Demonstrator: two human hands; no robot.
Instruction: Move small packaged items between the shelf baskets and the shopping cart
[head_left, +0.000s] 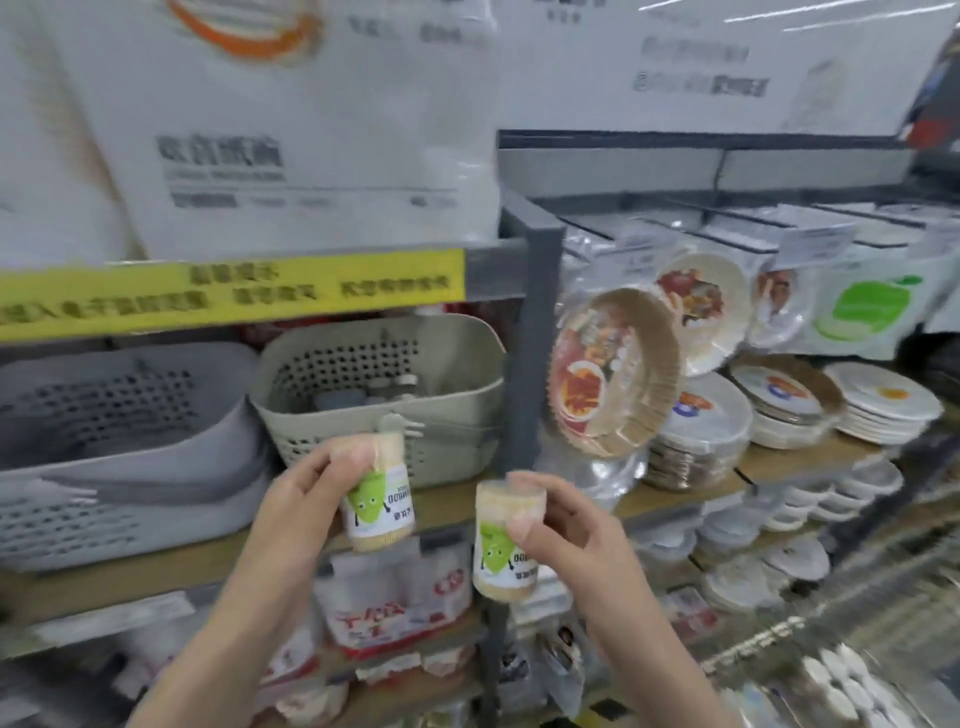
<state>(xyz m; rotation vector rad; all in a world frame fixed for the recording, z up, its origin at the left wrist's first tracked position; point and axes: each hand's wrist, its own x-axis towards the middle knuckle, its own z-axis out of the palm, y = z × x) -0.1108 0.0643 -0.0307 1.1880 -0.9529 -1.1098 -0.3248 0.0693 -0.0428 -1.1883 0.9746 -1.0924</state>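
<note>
I stand at a wooden store shelf on dark metal posts, stacked with round paper plates. A perforated beige plastic basket sits beside a grey basket. My left hand pinches one small cylindrical tub; my right hand pinches another tub, both held before the shelf edge.

A wooden shelf carries a grey basket, beige basket and plate stacks.

Shelf sign text blurred; beige basket contents indistinct; forearms cut off.
</note>
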